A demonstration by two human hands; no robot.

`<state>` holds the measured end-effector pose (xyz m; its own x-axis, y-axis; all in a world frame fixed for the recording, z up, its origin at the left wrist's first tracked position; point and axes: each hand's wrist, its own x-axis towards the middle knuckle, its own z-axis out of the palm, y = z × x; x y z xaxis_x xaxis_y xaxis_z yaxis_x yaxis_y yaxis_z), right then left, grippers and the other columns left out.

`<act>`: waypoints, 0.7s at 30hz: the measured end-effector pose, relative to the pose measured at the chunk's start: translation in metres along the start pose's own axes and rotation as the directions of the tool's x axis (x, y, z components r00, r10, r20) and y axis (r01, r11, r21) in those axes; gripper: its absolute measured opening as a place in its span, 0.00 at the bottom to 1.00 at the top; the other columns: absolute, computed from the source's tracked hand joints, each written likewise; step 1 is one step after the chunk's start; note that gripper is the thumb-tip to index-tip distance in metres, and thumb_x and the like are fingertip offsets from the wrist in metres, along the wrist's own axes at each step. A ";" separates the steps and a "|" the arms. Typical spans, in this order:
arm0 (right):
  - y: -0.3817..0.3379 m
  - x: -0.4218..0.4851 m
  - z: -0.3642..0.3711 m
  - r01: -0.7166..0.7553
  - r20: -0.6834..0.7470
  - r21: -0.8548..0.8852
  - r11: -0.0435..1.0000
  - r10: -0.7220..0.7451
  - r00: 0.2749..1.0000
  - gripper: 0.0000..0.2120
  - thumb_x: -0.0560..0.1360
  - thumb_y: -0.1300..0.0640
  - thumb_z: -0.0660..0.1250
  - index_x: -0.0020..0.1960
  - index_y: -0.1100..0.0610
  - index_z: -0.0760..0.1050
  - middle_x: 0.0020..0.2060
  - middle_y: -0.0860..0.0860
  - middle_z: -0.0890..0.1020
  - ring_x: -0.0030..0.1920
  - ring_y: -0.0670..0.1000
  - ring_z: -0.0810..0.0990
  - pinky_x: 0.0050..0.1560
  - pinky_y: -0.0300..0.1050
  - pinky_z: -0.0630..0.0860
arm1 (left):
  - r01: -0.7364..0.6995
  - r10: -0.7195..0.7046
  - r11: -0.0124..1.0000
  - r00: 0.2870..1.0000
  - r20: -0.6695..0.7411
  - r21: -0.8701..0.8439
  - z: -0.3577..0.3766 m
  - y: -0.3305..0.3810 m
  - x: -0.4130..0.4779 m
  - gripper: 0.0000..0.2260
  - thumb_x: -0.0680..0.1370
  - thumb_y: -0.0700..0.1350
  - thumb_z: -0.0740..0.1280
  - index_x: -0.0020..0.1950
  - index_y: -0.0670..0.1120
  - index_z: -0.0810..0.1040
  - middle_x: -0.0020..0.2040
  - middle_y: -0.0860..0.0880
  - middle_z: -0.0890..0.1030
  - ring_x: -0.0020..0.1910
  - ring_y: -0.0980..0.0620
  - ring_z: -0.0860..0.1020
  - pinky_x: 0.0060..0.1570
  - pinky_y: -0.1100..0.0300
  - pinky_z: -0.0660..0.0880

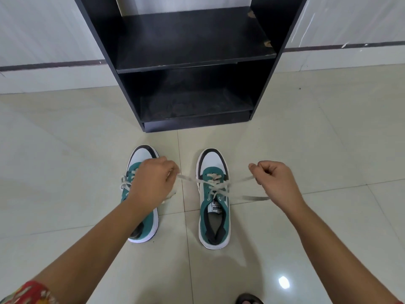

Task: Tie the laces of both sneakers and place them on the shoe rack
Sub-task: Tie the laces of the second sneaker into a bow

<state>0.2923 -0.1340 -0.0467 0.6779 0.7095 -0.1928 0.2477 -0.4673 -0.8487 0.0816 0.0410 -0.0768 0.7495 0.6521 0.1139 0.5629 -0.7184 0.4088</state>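
Observation:
Two green, white and black sneakers stand side by side on the floor, toes toward the rack. My left hand (153,181) hovers over the left sneaker (142,220) and pinches one end of the right sneaker's lace (190,179). My right hand (276,178) is closed on the other lace end, out to the right of the right sneaker (213,163). Both ends are stretched sideways from a crossing over the right sneaker's tongue. The left sneaker's laces (123,183) lie loose on its left side. The black shoe rack (192,60) stands just beyond the shoes with bare shelves.
Pale floor tiles (306,128) surround the shoes. A white wall with a dark stripe (50,64) runs behind the rack. A dark sandal toe (248,299) shows at the bottom edge. A red patterned sleeve (28,292) covers my left upper arm.

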 end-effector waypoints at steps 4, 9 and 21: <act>0.008 -0.002 -0.008 0.056 -0.040 -0.629 0.775 -0.105 0.994 0.18 0.74 0.46 0.62 0.30 0.54 0.65 0.24 0.48 0.70 0.28 0.51 0.71 0.29 0.42 0.62 | -0.002 -0.171 0.854 0.943 0.285 0.520 0.003 -0.003 -0.004 0.11 0.76 0.43 0.58 0.53 0.48 0.79 0.51 0.47 0.78 0.53 0.45 0.76 0.69 0.45 0.57; 0.037 -0.009 0.013 0.111 0.295 -0.851 0.513 0.292 0.910 0.16 0.77 0.43 0.55 0.58 0.50 0.71 0.55 0.52 0.80 0.55 0.57 0.78 0.47 0.47 0.69 | -0.141 -0.023 0.909 0.922 0.386 0.391 0.027 0.013 -0.013 0.21 0.73 0.42 0.62 0.66 0.54 0.70 0.70 0.49 0.67 0.71 0.48 0.62 0.71 0.43 0.45; 0.040 -0.012 0.054 0.236 0.288 -0.508 0.828 -0.095 0.953 0.22 0.74 0.54 0.63 0.67 0.48 0.68 0.57 0.48 0.80 0.56 0.53 0.77 0.55 0.50 0.75 | -0.096 0.111 0.991 0.977 0.181 -0.088 0.056 0.033 -0.015 0.04 0.74 0.45 0.66 0.48 0.48 0.78 0.56 0.53 0.79 0.56 0.51 0.76 0.58 0.56 0.67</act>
<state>0.2568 -0.1326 -0.1044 0.4227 0.8725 -0.2452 0.7169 -0.4874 -0.4985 0.1084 -0.0054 -0.1154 0.8578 0.5139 -0.0070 0.4554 -0.7537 0.4739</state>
